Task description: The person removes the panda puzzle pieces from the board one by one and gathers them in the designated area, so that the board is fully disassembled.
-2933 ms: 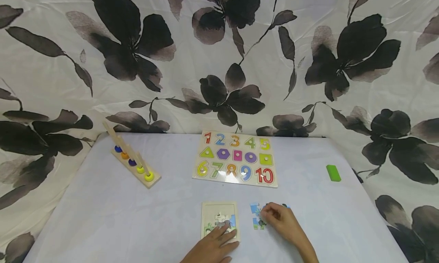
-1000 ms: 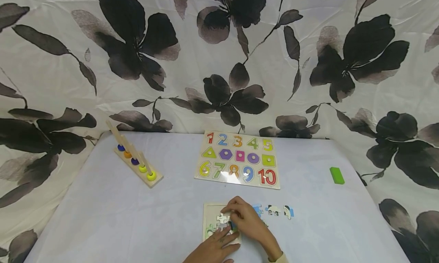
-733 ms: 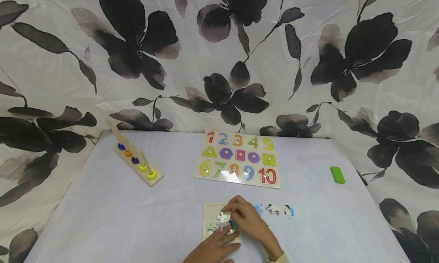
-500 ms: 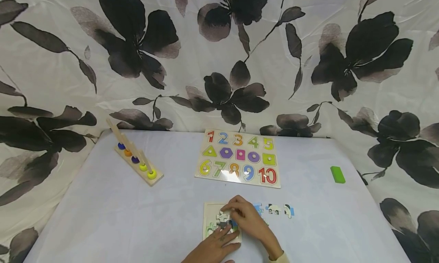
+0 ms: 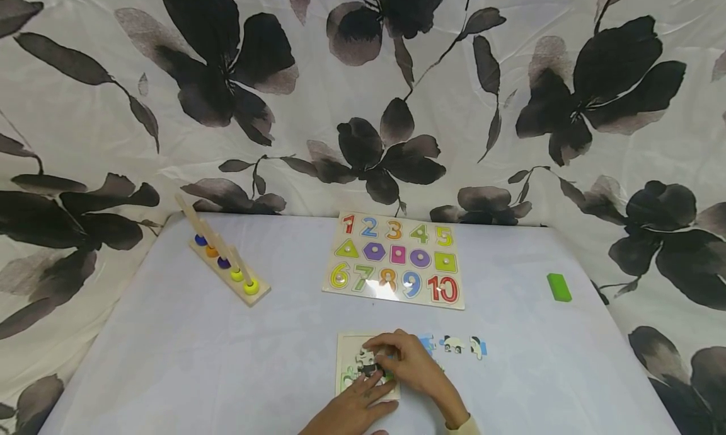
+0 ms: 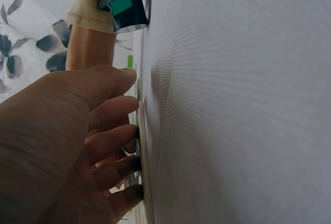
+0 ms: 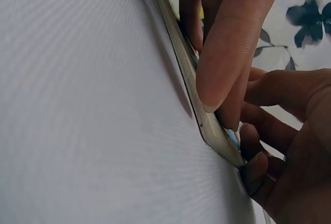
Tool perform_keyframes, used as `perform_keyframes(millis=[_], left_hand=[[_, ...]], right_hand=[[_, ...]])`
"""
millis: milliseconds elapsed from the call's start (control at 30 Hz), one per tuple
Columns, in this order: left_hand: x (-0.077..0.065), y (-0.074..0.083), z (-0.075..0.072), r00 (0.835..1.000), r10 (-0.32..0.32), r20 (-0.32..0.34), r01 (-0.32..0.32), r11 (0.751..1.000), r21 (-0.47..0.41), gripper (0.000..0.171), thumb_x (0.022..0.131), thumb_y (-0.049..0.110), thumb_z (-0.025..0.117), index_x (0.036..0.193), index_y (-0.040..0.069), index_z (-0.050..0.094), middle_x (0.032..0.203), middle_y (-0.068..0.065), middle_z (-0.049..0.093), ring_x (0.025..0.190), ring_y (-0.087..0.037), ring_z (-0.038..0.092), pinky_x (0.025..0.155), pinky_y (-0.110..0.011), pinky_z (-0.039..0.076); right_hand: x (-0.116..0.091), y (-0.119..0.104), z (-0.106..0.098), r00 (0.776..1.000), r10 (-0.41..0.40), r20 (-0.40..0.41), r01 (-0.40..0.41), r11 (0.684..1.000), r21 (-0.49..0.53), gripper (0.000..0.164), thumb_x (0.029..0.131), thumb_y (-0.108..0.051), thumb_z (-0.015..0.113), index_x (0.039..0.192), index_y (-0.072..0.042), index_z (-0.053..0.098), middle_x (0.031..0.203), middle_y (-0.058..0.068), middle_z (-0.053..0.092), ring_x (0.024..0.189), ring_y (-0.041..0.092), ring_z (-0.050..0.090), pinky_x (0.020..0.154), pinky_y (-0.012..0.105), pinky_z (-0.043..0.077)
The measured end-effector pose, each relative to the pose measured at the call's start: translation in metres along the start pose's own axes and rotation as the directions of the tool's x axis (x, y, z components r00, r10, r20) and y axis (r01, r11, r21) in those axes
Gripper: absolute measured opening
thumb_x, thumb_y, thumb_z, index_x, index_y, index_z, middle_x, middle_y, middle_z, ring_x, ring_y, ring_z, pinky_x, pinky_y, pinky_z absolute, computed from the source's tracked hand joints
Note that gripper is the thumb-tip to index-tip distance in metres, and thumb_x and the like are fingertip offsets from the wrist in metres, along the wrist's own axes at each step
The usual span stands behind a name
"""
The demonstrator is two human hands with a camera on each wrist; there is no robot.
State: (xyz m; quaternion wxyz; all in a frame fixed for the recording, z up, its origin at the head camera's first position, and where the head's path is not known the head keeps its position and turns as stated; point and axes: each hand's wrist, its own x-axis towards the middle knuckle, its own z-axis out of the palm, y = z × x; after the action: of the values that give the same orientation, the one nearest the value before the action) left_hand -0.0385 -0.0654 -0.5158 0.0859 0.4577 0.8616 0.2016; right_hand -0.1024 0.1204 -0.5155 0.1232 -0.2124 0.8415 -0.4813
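A small wooden jigsaw tray (image 5: 343,343) lies near the front of the table, with black, white and green panda-picture pieces (image 5: 367,360) inside. My left hand (image 5: 358,403) rests on its near part, fingers spread and nearly straight over the pieces. In the left wrist view the left fingertips (image 6: 133,193) lie along the tray's edge. My right hand (image 5: 411,362) reaches over the tray's right side, its curled index finger and thumb pinching a puzzle piece that they mostly cover. In the right wrist view its fingers (image 7: 220,74) point down at the tray.
Loose puzzle pieces, among them a panda-face piece (image 5: 452,345) and a blue-edged piece (image 5: 478,348), lie right of the tray. Behind stands a number-and-shape board (image 5: 391,290). A peg stacker (image 5: 241,293) with coloured rings is at left, a green block (image 5: 559,287) at right.
The right hand has moved left from the loose pieces onto the tray with a piece. Black-and-white panda parts now show there where pale ones did. The left hand stays on the tray.
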Motion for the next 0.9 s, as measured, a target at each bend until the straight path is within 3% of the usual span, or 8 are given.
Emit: perform_keyframes(millis=[333, 533, 667, 900], left_hand=[[0.000, 0.000, 0.000, 0.999, 0.026, -0.022, -0.025, 0.998, 0.054, 0.048, 0.103, 0.044, 0.034, 0.129, 0.014, 0.060, 0.144, -0.009, 0.048, 0.134, -0.033, 0.041, 0.102, -0.049, 0.043], [0.000, 0.000, -0.001, 1.000, 0.023, -0.012, -0.022, 0.998, 0.053, 0.046, 0.103, 0.044, 0.035, 0.129, 0.016, 0.061, 0.144, -0.008, 0.048, 0.134, -0.033, 0.041, 0.102, -0.048, 0.043], [0.002, -0.001, -0.002, 1.000, 0.019, -0.001, -0.019, 0.998, 0.057, 0.047, 0.102, 0.045, 0.035, 0.129, 0.016, 0.061, 0.144, -0.007, 0.048, 0.134, -0.033, 0.041, 0.102, -0.048, 0.044], [0.001, 0.000, 0.000, 1.000, 0.028, -0.008, -0.028, 0.997, 0.073, 0.047, 0.102, 0.045, 0.036, 0.128, 0.016, 0.062, 0.142, -0.008, 0.050, 0.133, -0.033, 0.044, 0.100, -0.048, 0.045]], right_hand=[[0.001, -0.008, 0.002, 1.000, 0.011, -0.010, -0.011, 1.000, 0.000, 0.022, 0.085, -0.005, 0.070, 0.105, -0.014, 0.071, 0.084, 0.002, 0.069, 0.073, 0.007, 0.053, 0.067, 0.024, 0.046], [0.002, 0.000, 0.004, 0.999, 0.021, -0.037, -0.020, 1.000, 0.013, 0.020, 0.086, -0.010, 0.070, 0.105, -0.016, 0.072, 0.082, -0.006, 0.067, 0.073, 0.005, 0.054, 0.066, 0.022, 0.047], [0.001, 0.000, 0.005, 0.997, 0.053, -0.056, -0.051, 0.997, 0.050, 0.018, 0.087, -0.011, 0.069, 0.104, -0.014, 0.072, 0.084, -0.004, 0.067, 0.072, 0.005, 0.055, 0.066, 0.022, 0.048], [-0.003, -0.025, -0.001, 0.994, 0.087, -0.061, -0.082, 0.994, 0.074, 0.015, 0.087, -0.002, 0.067, 0.101, -0.003, 0.072, 0.085, 0.008, 0.068, 0.070, 0.007, 0.054, 0.063, 0.020, 0.046]])
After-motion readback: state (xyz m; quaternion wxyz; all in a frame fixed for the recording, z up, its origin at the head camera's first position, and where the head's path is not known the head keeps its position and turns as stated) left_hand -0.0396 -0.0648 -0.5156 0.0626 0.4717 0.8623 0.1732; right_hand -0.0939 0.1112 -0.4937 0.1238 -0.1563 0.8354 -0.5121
